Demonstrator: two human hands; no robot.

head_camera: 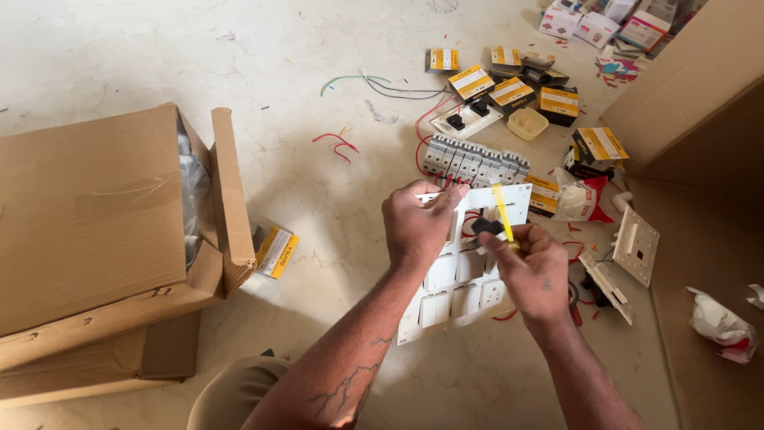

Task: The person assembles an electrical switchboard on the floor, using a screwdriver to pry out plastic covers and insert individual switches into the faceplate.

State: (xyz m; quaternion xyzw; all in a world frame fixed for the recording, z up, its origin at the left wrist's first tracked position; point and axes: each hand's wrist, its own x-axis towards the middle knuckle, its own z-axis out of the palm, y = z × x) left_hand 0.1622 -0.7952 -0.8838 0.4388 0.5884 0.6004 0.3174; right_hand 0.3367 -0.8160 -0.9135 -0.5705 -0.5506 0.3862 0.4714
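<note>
Head view, looking down at a pale floor: the left hand (414, 227) gripped the upper left edge of a white switch plate (477, 263), fingers curled over its top rim, thumb side toward the camera. The plate was held tilted above the floor, its top frame part open, its lower rows filled with white switches (450, 302). The right hand (532, 271) pinched a small black switch module (487, 227) between fingertips, right at an open slot in the plate's upper row, the module touching or just in front of the frame; cannot tell if it was seated. A yellow strip (502, 211) ran slanted across the plate just above that hand. The plate sat between both hands, left hand at its left edge, right hand over its right side. Just behind the plate a row of grey circuit breakers (473, 162) lay on the floor, with red wires (336, 143) and a green wire (350, 79) further left. Yellow and black small boxes (509, 87) were scattered beyond, one more yellow box (276, 251) beside a big cardboard carton (95, 231) on the left. A second white plate (636, 244) lay near the right, by another cardboard box (692, 95).
</note>
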